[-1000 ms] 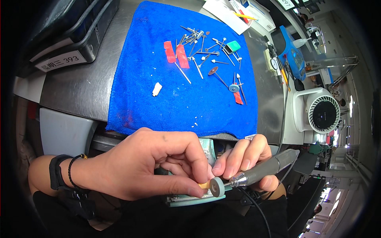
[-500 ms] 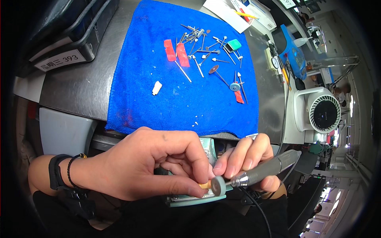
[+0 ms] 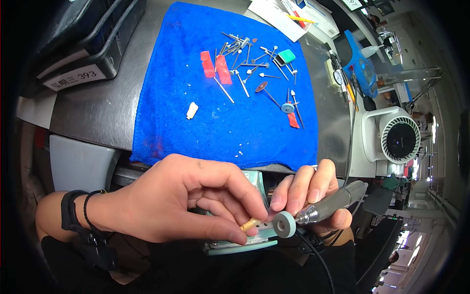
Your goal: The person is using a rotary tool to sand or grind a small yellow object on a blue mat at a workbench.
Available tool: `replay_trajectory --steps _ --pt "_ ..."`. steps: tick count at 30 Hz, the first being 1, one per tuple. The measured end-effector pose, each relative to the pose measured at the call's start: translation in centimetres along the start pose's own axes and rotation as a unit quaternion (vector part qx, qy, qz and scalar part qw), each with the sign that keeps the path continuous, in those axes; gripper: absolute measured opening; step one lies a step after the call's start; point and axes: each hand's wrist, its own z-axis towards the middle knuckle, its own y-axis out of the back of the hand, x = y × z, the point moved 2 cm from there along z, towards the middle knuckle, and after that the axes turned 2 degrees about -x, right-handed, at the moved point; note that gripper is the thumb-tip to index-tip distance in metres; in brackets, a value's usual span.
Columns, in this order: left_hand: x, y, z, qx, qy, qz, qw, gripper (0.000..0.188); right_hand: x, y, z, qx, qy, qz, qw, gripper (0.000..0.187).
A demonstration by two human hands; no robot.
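Blue towel (image 3: 166, 122): three red strips (image 3: 207, 64). Off its near edge, one yellow piece (image 3: 249, 225) is pinched by left hand (image 3: 196, 196), one handpiece (image 3: 333, 202) gripped by right hand (image 3: 304, 188); wheel (image 3: 284, 225) since moved clear.

A deep, even blue fills the towel (image 3: 166, 122), against the silvery grey of the metal tabletop (image 3: 107, 112). On it show bright red strips (image 3: 208, 64), a green block (image 3: 285, 57), a reddish-brown disc (image 3: 262, 86), a pale blue wheel (image 3: 287, 108) and an off-white fragment (image 3: 192, 110). The small piece (image 3: 249, 225) is yellow-tan; the grinding wheel (image 3: 291, 225) is pale grey-green — greyer on its face — and the rotary tool (image 3: 338, 202) dark grey with a silver collar. The fan (image 3: 387, 117) is white around a black centre; the bin (image 3: 110, 61), black; the wristband (image 3: 72, 213), black too.
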Motion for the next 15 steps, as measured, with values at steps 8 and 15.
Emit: replay_trajectory --steps 8,15 --pt "-0.47 -0.15 -0.1 0.011 0.0 0.024 1.0 0.028 -0.13 0.06 0.16 0.026 -0.007 -0.025 0.999 0.035" --pt "-0.32 -0.11 -0.13 -0.006 0.013 0.037 0.999 0.024 -0.38 -0.18 -0.01 0.012 -0.008 -0.027 1.0 0.035"
